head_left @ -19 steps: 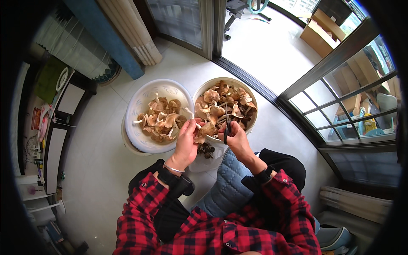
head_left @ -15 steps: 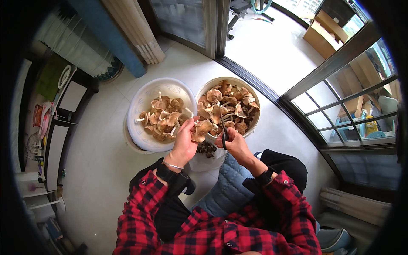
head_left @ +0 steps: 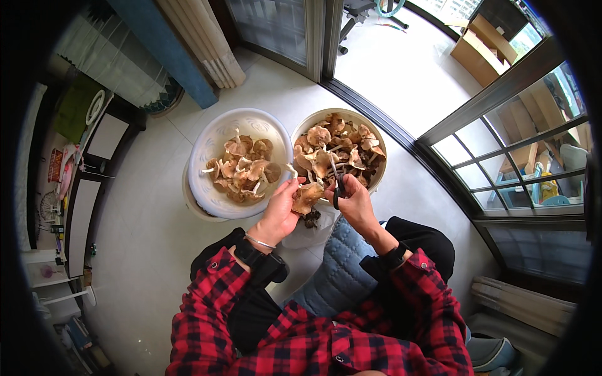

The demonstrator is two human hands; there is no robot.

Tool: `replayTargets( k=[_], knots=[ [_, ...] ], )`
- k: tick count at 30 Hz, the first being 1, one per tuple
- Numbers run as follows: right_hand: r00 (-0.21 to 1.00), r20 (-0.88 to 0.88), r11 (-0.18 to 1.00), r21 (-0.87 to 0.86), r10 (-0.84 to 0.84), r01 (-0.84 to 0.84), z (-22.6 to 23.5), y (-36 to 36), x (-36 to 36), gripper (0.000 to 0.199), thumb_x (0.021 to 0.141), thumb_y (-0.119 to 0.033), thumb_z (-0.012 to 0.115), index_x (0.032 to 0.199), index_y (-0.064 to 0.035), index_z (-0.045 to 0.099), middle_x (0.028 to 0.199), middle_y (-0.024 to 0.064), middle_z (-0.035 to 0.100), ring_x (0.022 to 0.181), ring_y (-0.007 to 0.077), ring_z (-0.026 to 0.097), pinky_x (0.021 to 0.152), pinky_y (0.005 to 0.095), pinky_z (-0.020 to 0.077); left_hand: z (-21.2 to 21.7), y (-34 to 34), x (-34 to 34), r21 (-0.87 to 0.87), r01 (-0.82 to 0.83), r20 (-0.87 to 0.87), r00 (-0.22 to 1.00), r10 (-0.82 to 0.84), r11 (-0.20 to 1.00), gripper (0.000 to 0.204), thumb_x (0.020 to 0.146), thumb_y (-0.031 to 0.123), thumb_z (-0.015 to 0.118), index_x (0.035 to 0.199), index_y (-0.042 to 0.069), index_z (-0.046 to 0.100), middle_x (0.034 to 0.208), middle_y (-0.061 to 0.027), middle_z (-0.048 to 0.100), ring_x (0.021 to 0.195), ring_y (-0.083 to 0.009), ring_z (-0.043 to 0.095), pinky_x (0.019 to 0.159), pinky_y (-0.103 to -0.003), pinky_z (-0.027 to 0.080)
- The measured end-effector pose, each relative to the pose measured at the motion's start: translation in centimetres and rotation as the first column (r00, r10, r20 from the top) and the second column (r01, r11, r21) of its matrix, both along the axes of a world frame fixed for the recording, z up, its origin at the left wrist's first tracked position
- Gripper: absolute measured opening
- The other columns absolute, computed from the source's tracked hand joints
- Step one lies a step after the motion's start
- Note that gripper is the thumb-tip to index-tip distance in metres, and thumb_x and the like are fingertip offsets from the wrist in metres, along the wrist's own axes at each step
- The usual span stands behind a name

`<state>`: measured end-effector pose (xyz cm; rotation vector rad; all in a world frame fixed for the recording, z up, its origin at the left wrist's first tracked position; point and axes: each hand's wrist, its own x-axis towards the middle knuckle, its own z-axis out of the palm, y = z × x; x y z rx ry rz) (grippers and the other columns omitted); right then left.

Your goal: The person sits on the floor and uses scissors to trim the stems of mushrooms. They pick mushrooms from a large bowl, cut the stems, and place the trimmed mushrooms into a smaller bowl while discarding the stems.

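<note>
My left hand [head_left: 279,210] is closed round a brown mushroom [head_left: 306,198], its cap turned to the right and its pale stem sticking up past my fingers. Black-handled scissors [head_left: 339,190] are in my right hand [head_left: 355,208], their blades pointing up beside the mushroom's cap. Behind my left hand stands a white basin [head_left: 199,164] with a loose heap of mushrooms [head_left: 243,169] in it. A second, cream-coloured tub [head_left: 381,141], behind my right hand, is filled with more brown mushrooms [head_left: 318,136]. Dark trimmings [head_left: 311,219] lie in a white bag [head_left: 311,236] below the held mushroom.
A sliding door's frame and track [head_left: 376,122] run past the tub on the right. Curtains [head_left: 199,47] hang at the back left, and a low cabinet [head_left: 84,213] stands along the left. A blue quilted cloth [head_left: 332,266] lies between my legs.
My left hand has shifted a little to the right with the mushroom. The scissors have moved slightly right and up, and their blades now tilt differently.
</note>
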<state>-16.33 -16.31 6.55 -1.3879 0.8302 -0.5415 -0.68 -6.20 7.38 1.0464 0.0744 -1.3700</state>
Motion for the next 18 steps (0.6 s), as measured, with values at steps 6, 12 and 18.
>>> replayTargets(
  k=[6,12,18],
  knots=[
    [0.991,-0.129,0.899,-0.436,-0.040,-0.021,0.1,0.1,-0.5,0.017,0.078,0.001,0.065,0.089,-0.0001,0.052,0.080,0.0120,0.062,0.076,0.0109,0.058,0.070,0.0270,0.0477,-0.9,-0.2,-0.3,-0.002,-0.001,0.125,0.992,0.001,1.000,0.020,0.104,0.019,0.045,0.114,0.005,0.056,0.107,-0.0071,0.064,0.100,-0.0187,0.064,0.088,-0.035,0.052],
    [0.990,-0.139,1.000,0.017,0.024,-0.022,-0.2,0.2,-0.5,0.017,0.083,-0.007,0.070,0.089,-0.0025,0.055,0.079,-0.0003,0.057,0.075,0.0065,0.052,0.069,0.0247,0.0449,-0.9,-0.2,0.9,-0.008,-0.042,0.077,0.996,0.042,0.999,0.021,0.104,0.019,0.046,0.113,0.004,0.057,0.105,-0.0067,0.065,0.098,-0.0172,0.064,0.086,-0.033,0.052],
    [0.979,0.011,0.962,0.182,0.203,-0.202,0.1,1.0,-0.7,0.025,0.082,-0.018,0.075,0.093,-0.0031,0.058,0.082,-0.0035,0.058,0.075,0.0038,0.049,0.065,0.0230,0.0408,-0.5,-0.3,1.6,0.041,0.051,0.263,0.963,-0.060,0.998,0.023,0.102,0.023,0.051,0.114,0.005,0.059,0.100,-0.0051,0.067,0.094,-0.0123,0.063,0.082,-0.026,0.051]
  ],
)
